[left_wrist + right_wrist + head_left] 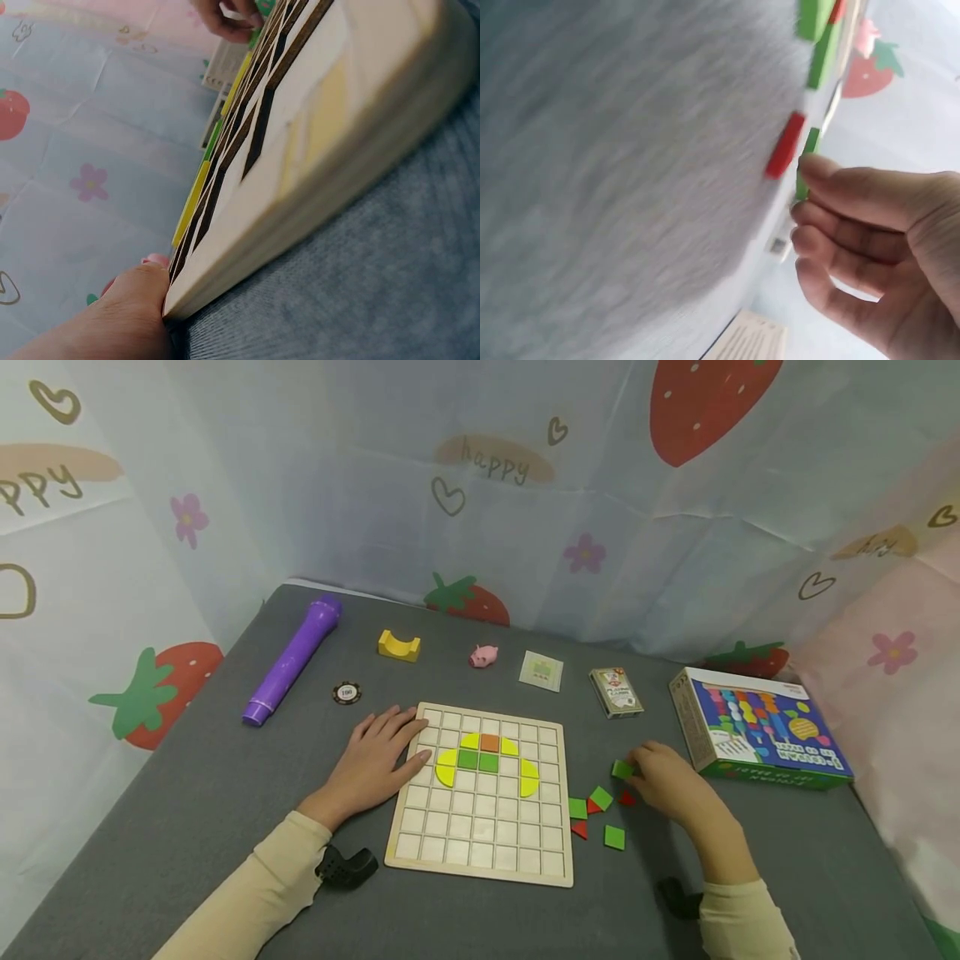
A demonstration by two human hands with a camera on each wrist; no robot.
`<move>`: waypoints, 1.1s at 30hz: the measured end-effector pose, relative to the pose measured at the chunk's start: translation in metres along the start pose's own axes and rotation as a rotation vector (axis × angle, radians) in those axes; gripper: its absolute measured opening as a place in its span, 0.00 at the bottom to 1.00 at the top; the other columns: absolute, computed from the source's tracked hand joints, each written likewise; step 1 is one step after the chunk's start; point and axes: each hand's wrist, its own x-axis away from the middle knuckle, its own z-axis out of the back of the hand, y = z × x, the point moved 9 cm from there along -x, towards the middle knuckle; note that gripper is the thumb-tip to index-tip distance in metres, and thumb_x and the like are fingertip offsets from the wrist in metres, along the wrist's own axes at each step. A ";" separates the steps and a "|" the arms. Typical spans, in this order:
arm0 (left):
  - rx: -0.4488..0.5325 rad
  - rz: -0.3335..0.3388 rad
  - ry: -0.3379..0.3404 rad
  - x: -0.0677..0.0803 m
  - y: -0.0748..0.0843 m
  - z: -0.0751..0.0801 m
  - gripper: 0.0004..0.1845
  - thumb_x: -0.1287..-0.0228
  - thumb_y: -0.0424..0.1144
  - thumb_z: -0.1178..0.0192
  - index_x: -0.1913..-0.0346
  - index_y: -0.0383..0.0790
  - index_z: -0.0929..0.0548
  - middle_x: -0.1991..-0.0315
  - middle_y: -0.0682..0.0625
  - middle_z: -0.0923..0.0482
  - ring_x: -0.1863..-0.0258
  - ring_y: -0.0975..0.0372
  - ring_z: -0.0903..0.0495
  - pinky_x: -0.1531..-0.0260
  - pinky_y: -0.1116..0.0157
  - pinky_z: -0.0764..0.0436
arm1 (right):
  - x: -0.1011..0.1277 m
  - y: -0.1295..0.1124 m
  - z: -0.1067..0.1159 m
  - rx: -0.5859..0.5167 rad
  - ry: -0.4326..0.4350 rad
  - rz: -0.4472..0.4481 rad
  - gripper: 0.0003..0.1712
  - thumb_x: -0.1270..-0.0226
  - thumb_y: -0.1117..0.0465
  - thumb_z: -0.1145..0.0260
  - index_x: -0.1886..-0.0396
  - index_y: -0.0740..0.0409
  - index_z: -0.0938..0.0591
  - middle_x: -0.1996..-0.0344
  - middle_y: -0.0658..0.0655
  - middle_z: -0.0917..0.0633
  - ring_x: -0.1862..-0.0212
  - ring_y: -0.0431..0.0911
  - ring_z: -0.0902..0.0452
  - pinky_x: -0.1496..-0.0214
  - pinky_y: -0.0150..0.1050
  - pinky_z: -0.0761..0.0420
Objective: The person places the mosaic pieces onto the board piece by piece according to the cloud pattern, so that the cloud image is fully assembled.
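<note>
The left hand (pixel 378 760) lies flat, fingers spread, on the left edge of the wooden grid board (pixel 483 852), steadying it. The right hand (pixel 667 781) pinches a green square tile (pixel 622 769) just right of the board; a level, firm pinch should keep it from slipping.

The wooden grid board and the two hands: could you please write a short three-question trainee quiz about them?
1. True or false: the left hand rests flat on the left edge of the wooden grid board.
2. What does the right hand pinch? A) a green square tile B) the poker chip C) the pink pig
3. Fill in: the single tile at the top of the pattern on the board is ____.

Key: 1 true. 2 A, the green square tile. 3 orange, the orange tile, with yellow pieces around two green ones.
</note>
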 end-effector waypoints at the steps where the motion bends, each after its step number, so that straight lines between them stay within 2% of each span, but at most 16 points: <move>1: 0.000 0.001 -0.001 0.000 0.000 0.000 0.28 0.30 0.55 0.49 0.31 0.47 0.31 0.29 0.44 0.37 0.28 0.49 0.44 0.32 0.42 0.50 | -0.002 -0.002 0.000 -0.004 -0.004 0.003 0.13 0.39 0.66 0.32 0.58 0.70 0.18 0.64 0.61 0.19 0.58 0.55 0.22 0.55 0.51 0.20; 9: -0.004 0.003 -0.001 0.000 0.000 0.000 0.28 0.29 0.56 0.50 0.31 0.47 0.31 0.29 0.45 0.38 0.28 0.49 0.45 0.31 0.42 0.50 | -0.020 -0.032 0.002 -0.082 -0.053 0.009 0.15 0.36 0.62 0.33 0.52 0.66 0.20 0.58 0.59 0.20 0.55 0.53 0.22 0.54 0.48 0.20; 15: 0.008 0.003 0.004 0.001 0.000 0.001 0.28 0.29 0.55 0.49 0.32 0.46 0.31 0.30 0.44 0.37 0.28 0.49 0.44 0.32 0.42 0.50 | -0.035 -0.072 -0.002 -0.109 -0.071 0.116 0.16 0.36 0.61 0.33 0.52 0.63 0.20 0.58 0.57 0.21 0.59 0.48 0.22 0.58 0.42 0.20; 19: 0.010 0.003 -0.005 0.001 0.001 0.000 0.28 0.30 0.55 0.49 0.32 0.46 0.31 0.29 0.44 0.37 0.28 0.48 0.44 0.32 0.42 0.50 | -0.043 -0.092 -0.008 -0.138 -0.098 0.130 0.15 0.36 0.59 0.33 0.52 0.61 0.20 0.58 0.54 0.21 0.61 0.45 0.24 0.59 0.40 0.21; 27: 0.013 -0.001 0.006 0.002 0.003 0.002 0.28 0.30 0.55 0.48 0.32 0.46 0.30 0.30 0.44 0.37 0.28 0.48 0.44 0.32 0.43 0.50 | -0.057 -0.120 -0.020 -0.094 -0.138 0.154 0.15 0.36 0.58 0.32 0.53 0.59 0.19 0.59 0.52 0.20 0.59 0.43 0.23 0.55 0.39 0.21; 33: 0.017 -0.009 0.012 0.001 0.002 0.002 0.28 0.30 0.55 0.49 0.31 0.47 0.31 0.29 0.44 0.37 0.28 0.49 0.45 0.31 0.43 0.50 | -0.061 -0.127 -0.023 -0.044 -0.138 0.163 0.16 0.36 0.56 0.32 0.52 0.57 0.19 0.58 0.51 0.21 0.61 0.41 0.24 0.56 0.37 0.21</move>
